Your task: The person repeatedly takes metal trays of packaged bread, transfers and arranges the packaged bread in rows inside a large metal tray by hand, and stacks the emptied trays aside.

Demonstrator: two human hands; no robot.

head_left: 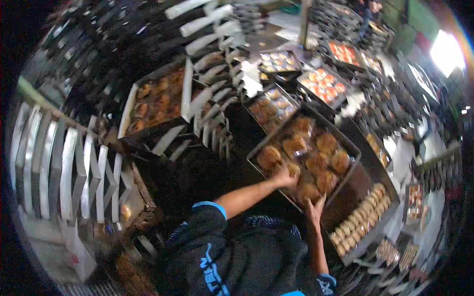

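A dark rectangular tray (353, 170) holds several round browned buns, some under shiny clear wrap. My left hand (286, 178) reaches over the tray's near left part, its fingers bent against a golden bun (294, 169); motion blur smears the fingertips. At the tray's near corner is my right hand (314, 206), thumb and fingers spaced around the near side of another bun (308, 191). Whether this hand also touches the tray rim, I cannot tell. Further buns (326, 143) sit in rows beyond both hands.
Right of the tray, another tray holds rows of small pale rolls (360, 219). Behind it are trays of wrapped buns (274, 106) and red-topped pastries (323, 85). To the left, a tray of browned pastries (155, 101) rests near stacked metal trays (69, 172). A person (368, 15) stands far back.
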